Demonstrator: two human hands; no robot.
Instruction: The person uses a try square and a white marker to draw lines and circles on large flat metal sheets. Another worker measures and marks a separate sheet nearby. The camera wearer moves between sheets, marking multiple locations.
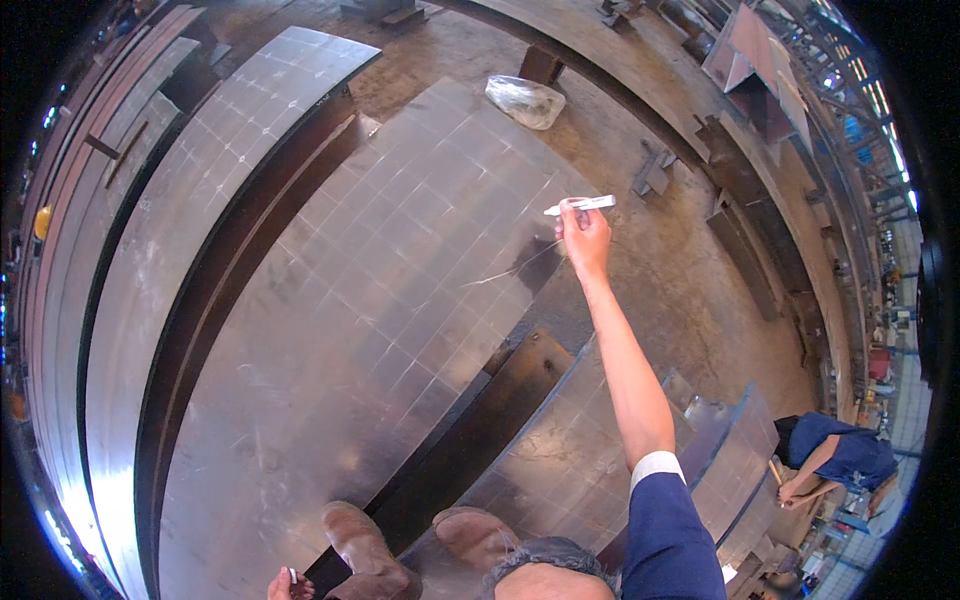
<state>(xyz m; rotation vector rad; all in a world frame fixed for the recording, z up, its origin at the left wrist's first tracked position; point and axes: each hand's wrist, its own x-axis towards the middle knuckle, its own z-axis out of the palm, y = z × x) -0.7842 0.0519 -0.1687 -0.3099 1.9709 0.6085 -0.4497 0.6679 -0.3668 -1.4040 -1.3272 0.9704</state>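
My right hand [585, 243] reaches far forward, its fingers closed around a white marker pen [592, 203]. The pen's tip points left over the far right part of a large grey steel plate [300, 350] marked with a grid of pale lines. Whether the tip touches the metal, I cannot tell. At the lower edge, left of my boots, my left hand [285, 588] is partly cut off and pinches a small white cap-like piece [293, 575]. A dark shadow lies on the plate beside my right hand.
A clear plastic bag [525, 102] lies at the plate's far end. Another marked steel plate [230, 140] lies to the left. My brown boots [365, 550] stand beside a dark steel beam [450, 430]. At right, a co-worker [840, 455] in dark blue bends over a plate, holding a stick-like tool.
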